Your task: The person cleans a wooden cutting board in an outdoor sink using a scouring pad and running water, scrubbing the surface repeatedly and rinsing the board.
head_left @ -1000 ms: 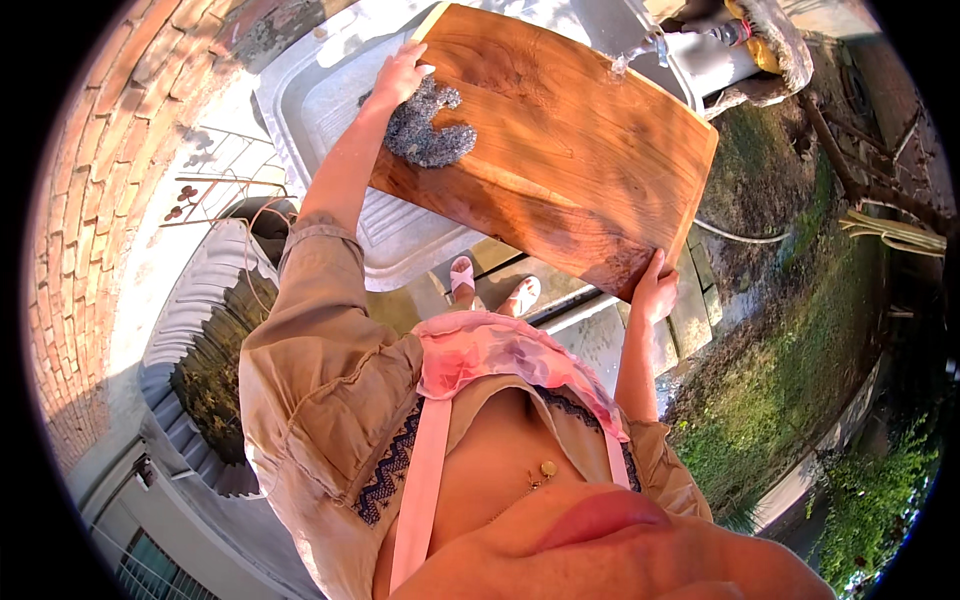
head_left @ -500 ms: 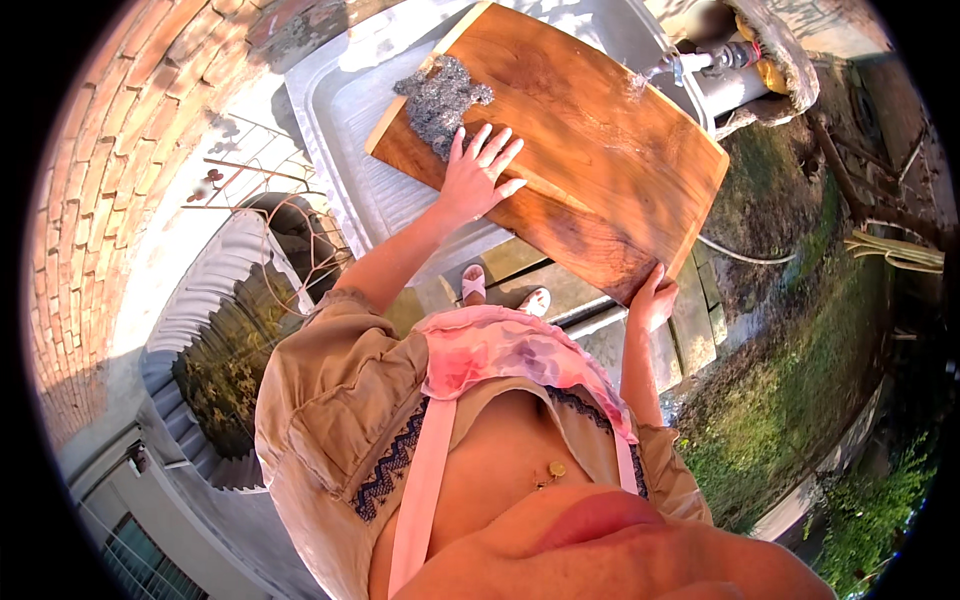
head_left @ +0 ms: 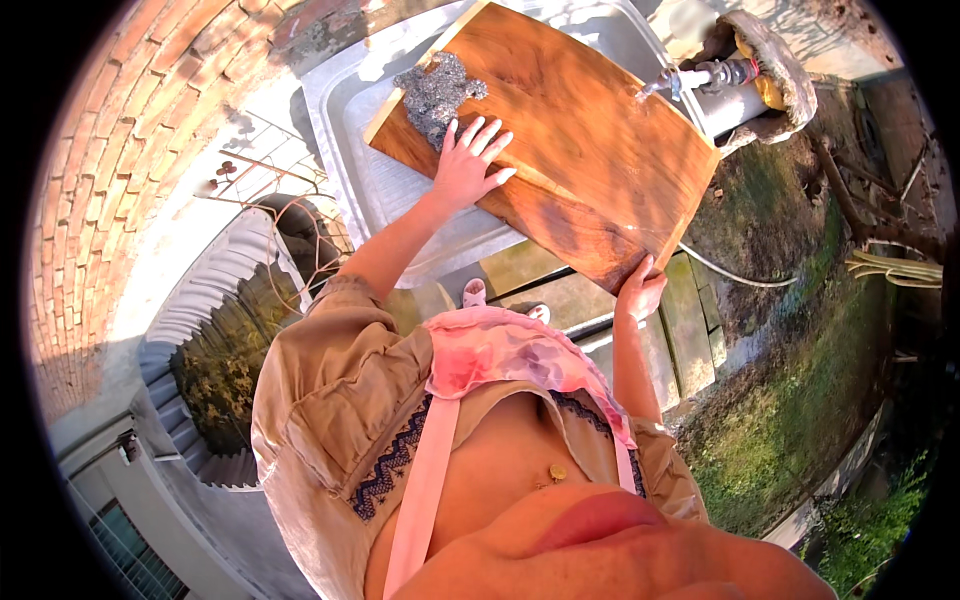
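Note:
A large brown wooden board (head_left: 560, 120) with pale end strips lies tilted across a grey sink. My left hand (head_left: 468, 168) rests flat on its near left part, fingers spread, the fingertips by a grey, shiny, mesh-like clump (head_left: 438, 98) on the board. Whether they press on that clump is hard to make out. At the board's near right corner, my right hand (head_left: 640, 292) grips the edge, thumb on top and fingers partly hidden. A metal tap (head_left: 700, 76) reaches over the far right edge, with what looks like water at its spout.
The sink (head_left: 345, 160) shows its wall and ribbed base left of the board. A brick wall (head_left: 130, 150) rises at left, beside a wire rack (head_left: 270, 170). A thin pale hose (head_left: 745, 280) runs over mossy ground at right. My feet stand on paving below the sink.
The view has shifted a little. Against the sink and tap, the board seems slightly farther left. Both hands keep their places on it, and the grey clump stays under the left fingertips' reach.

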Demonstrator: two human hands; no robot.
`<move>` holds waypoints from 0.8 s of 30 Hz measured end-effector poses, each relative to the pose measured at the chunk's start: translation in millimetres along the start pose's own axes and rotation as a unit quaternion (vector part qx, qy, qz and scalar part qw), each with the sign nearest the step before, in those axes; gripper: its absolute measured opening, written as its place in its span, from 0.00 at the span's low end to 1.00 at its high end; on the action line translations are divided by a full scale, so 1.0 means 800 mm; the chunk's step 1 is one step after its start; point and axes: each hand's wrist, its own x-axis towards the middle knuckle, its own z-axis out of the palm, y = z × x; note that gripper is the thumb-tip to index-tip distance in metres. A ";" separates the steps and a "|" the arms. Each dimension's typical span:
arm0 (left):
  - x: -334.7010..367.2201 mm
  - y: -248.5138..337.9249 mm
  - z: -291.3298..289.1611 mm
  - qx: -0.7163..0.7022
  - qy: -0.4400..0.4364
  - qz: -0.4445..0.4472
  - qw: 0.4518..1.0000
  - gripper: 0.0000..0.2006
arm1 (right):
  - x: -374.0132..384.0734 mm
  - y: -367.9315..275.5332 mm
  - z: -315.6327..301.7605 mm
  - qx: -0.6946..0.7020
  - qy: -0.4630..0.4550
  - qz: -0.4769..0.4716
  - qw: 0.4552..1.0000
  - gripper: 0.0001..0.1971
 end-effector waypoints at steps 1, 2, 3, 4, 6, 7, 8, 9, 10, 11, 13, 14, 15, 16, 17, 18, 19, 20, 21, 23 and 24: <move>0.001 0.002 0.001 0.001 -0.010 0.004 1.000 0.31 | -0.001 -0.004 -0.007 0.001 -0.015 0.008 1.000 0.33; 0.004 0.002 0.001 0.003 -0.020 0.009 1.000 0.31 | -0.001 -0.006 -0.011 0.002 -0.030 0.017 0.999 0.33; 0.004 -0.002 -0.002 0.005 -0.036 0.006 0.999 0.31 | -0.007 -0.008 -0.007 0.006 -0.020 0.019 1.000 0.32; 0.009 -0.002 -0.004 -0.002 -0.037 0.013 0.999 0.31 | -0.007 -0.007 -0.006 0.003 -0.013 0.025 1.000 0.32; 0.012 0.001 0.001 -0.015 -0.036 0.011 0.999 0.31 | -0.008 -0.003 -0.006 0.010 -0.001 0.029 1.000 0.31; 0.014 -0.005 0.005 -0.023 -0.017 0.024 0.999 0.31 | -0.013 -0.002 -0.003 0.038 0.010 0.030 0.999 0.30; 0.018 -0.007 0.006 -0.033 -0.007 0.034 0.999 0.30 | -0.021 -0.006 -0.003 0.052 0.027 0.027 0.998 0.29; 0.025 -0.011 0.011 -0.041 0.002 0.046 0.998 0.30 | -0.026 -0.009 -0.003 0.058 0.040 0.016 0.997 0.28; 0.030 -0.016 0.015 -0.050 0.010 0.056 0.997 0.30 | -0.032 -0.011 -0.003 0.064 0.053 0.005 0.996 0.28; 0.037 -0.018 0.018 -0.060 0.020 0.067 0.996 0.29 | -0.036 -0.013 -0.005 0.053 0.051 0.005 0.997 0.26; 0.045 -0.027 0.020 -0.054 0.021 0.083 0.995 0.29 | -0.045 -0.011 0.000 0.050 0.034 0.022 0.998 0.26; 0.051 -0.028 0.020 -0.054 0.025 0.094 0.994 0.29 | -0.047 -0.009 0.002 0.043 0.032 0.022 0.998 0.26; 0.055 -0.027 0.022 -0.054 0.015 0.098 0.994 0.29 | -0.048 0.000 0.010 0.054 0.050 0.013 0.997 0.27; 0.058 -0.031 0.020 -0.055 0.015 0.105 0.993 0.28 | -0.051 -0.003 0.012 0.059 0.057 0.005 0.997 0.27; 0.061 -0.031 0.020 -0.053 0.010 0.108 0.993 0.29 | -0.052 -0.004 0.011 0.070 0.046 0.018 0.996 0.27; 0.063 -0.031 0.022 -0.051 0.005 0.110 0.993 0.29 | -0.053 -0.005 0.008 0.081 0.034 0.030 0.996 0.27; 0.065 -0.031 0.021 -0.047 0.006 0.112 0.993 0.29 | -0.053 -0.006 0.007 0.084 0.031 0.026 0.996 0.27; 0.065 -0.031 0.022 -0.043 0.007 0.113 0.993 0.29 | -0.052 -0.006 0.005 0.087 0.026 0.022 0.996 0.26; 0.063 -0.030 0.021 -0.046 0.005 0.111 0.993 0.29 | -0.050 -0.003 0.006 0.074 0.023 0.020 0.997 0.26; 0.060 -0.033 0.025 -0.043 0.020 0.111 0.993 0.29 | -0.046 -0.004 0.004 0.078 0.012 0.005 0.997 0.26; 0.060 -0.036 0.025 -0.039 0.027 0.112 0.993 0.29 | -0.045 -0.005 0.004 0.087 0.008 -0.001 0.996 0.26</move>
